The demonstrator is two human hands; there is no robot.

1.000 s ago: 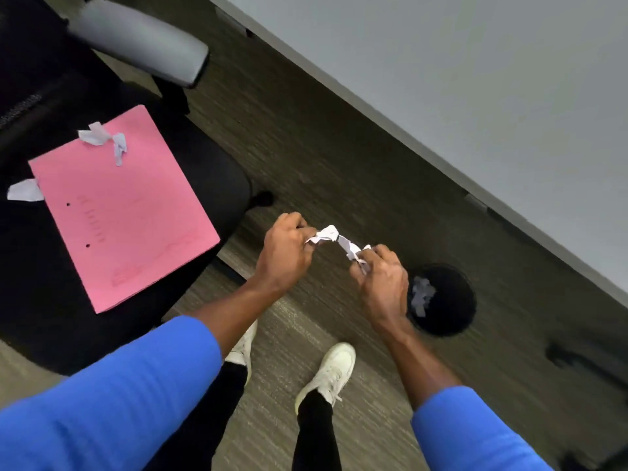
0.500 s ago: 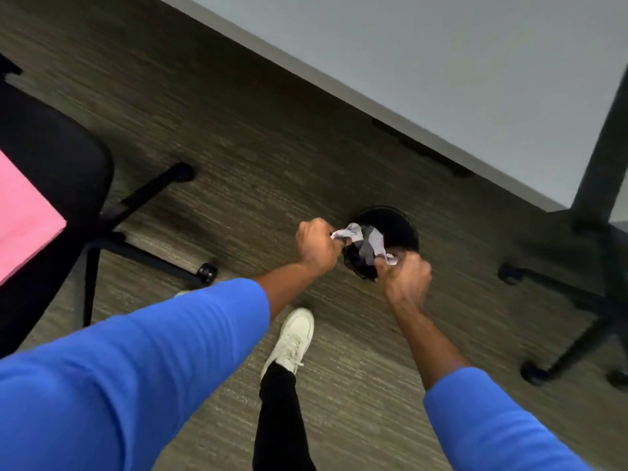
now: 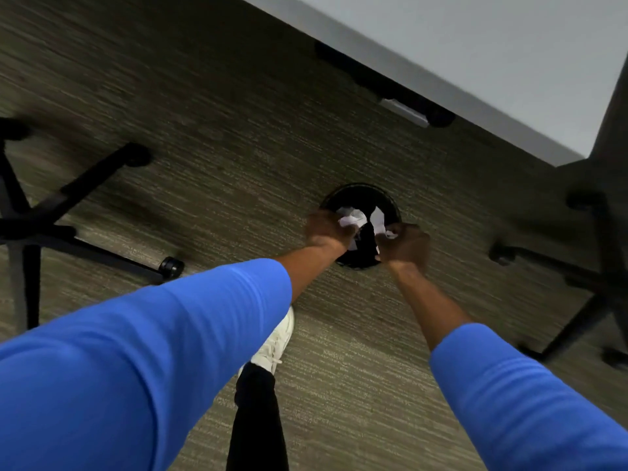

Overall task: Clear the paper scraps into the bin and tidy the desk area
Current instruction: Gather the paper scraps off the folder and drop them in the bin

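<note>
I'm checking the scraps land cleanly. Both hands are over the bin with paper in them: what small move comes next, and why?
Probably open both hands and let go. The left hand and right hand each pinch white paper scraps directly above the black bin, so the pieces should fall inside rather than onto the carpet.
</note>
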